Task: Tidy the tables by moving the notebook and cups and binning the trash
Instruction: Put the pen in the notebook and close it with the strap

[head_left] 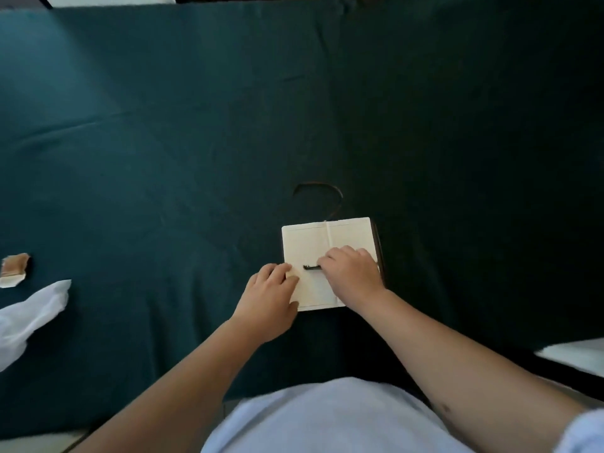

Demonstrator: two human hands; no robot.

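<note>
An open notebook (313,243) with blank cream pages and a dark cover lies on the dark green tablecloth (196,142), near the front edge. A brown ribbon (327,194) curls out from its top. A small black pen (310,267) lies across the pages. My right hand (351,269) rests on the right page with fingertips closed on the pen's right end. My left hand (269,299) presses flat on the lower left page, fingers near the pen's left end.
At the left edge lie a crumpled white tissue or bag (29,315) and a small brown and white wrapper (14,269). A white surface (575,356) shows at the right edge. My light blue shirt (327,420) fills the bottom.
</note>
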